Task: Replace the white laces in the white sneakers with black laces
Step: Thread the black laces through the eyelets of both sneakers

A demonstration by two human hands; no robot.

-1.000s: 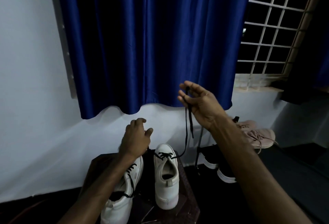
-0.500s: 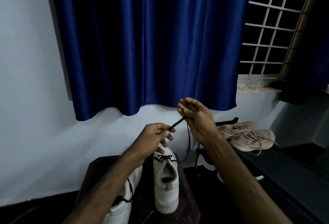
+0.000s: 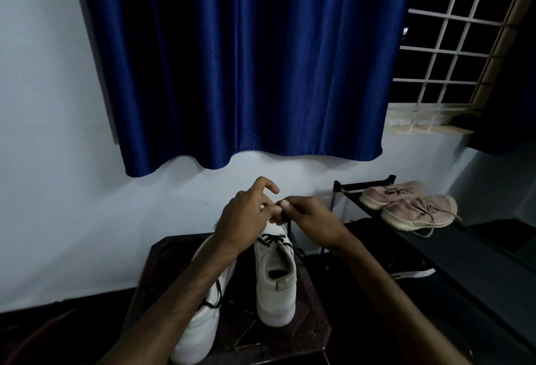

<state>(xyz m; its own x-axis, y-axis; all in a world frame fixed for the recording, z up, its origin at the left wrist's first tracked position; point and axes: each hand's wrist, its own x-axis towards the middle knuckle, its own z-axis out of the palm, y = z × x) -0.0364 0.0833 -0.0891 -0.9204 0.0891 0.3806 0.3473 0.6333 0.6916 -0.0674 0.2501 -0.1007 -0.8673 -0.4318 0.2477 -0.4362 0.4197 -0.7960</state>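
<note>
Two white sneakers stand side by side on a dark stool (image 3: 307,335), heels toward me. The right sneaker (image 3: 275,280) has a black lace (image 3: 272,239) crossed through its front eyelets. The left sneaker (image 3: 200,332) lies partly under my left forearm, with black lace showing at its side. Both hands meet just above the right sneaker's toe. My right hand (image 3: 307,216) pinches the free end of the black lace, which runs down from its fingers to the shoe. My left hand (image 3: 246,216) touches the same spot with curled fingers and its index finger raised.
A black shoe rack (image 3: 452,251) stands at the right with a pair of pink sneakers (image 3: 417,211) on top and a dark shoe (image 3: 412,272) below. A blue curtain (image 3: 246,60) hangs on the white wall ahead, beside a barred window (image 3: 464,31).
My right hand came down from chest height with the lace end to just above the right sneaker. My left hand left the left sneaker and joined it there.
</note>
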